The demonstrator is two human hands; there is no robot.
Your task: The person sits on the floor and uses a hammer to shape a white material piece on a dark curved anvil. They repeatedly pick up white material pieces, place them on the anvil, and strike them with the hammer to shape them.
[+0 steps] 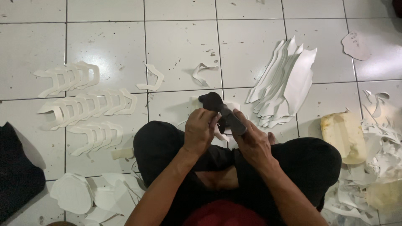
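On the white tiled floor [180, 50], rows of cut curved pieces [83, 109] lie finished beside an uncut sheet stack [284, 88], while the left hand [199, 132] pinches a white piece against black scissors [222, 111] gripped by the right hand [253, 144].

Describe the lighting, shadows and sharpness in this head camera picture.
Head view: dim, uneven light, brighter on the upper tiles; the corners darken. The black tool and dark trousers lose detail. Soft shadows lie under the white cut pieces. The left hand and right hand look slightly soft; tile lines bow a little.
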